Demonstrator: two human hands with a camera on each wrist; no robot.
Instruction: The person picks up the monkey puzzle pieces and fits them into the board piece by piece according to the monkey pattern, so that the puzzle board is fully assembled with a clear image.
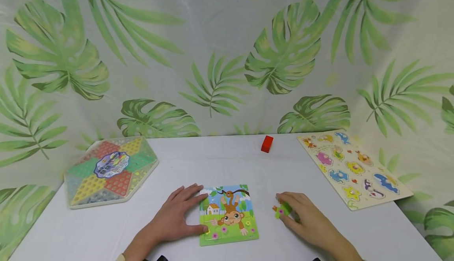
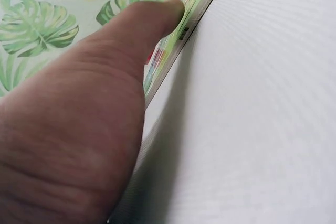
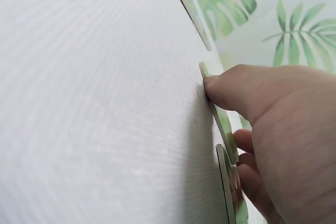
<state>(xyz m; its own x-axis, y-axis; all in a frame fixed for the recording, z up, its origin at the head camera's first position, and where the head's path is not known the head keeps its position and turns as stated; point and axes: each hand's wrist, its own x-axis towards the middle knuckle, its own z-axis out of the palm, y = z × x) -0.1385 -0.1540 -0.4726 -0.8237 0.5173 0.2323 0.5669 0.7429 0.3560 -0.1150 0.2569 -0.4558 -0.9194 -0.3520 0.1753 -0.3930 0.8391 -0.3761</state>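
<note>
A square monkey jigsaw puzzle [image 1: 232,202] lies on the white table, its picture side up. My left hand [image 1: 177,215] rests along its left side, fingers reaching to the upper left and thumb over the lower left edge. In the left wrist view the thumb [image 2: 157,19] presses at the puzzle's rim. To the right of the puzzle, my right hand [image 1: 305,219] pinches a green puzzle piece [image 1: 282,210] with a pink flower on it. The right wrist view shows this thin piece [image 3: 223,124] tilted between thumb and fingers; a green and brown edge appears below it.
A hexagonal board game box [image 1: 111,172] sits at the left. A red block [image 1: 267,144] stands at the back. On the right lies a board of animal knob pieces [image 1: 354,170], near the leaf-patterned curtain [image 1: 220,56] that hangs behind and beside the table.
</note>
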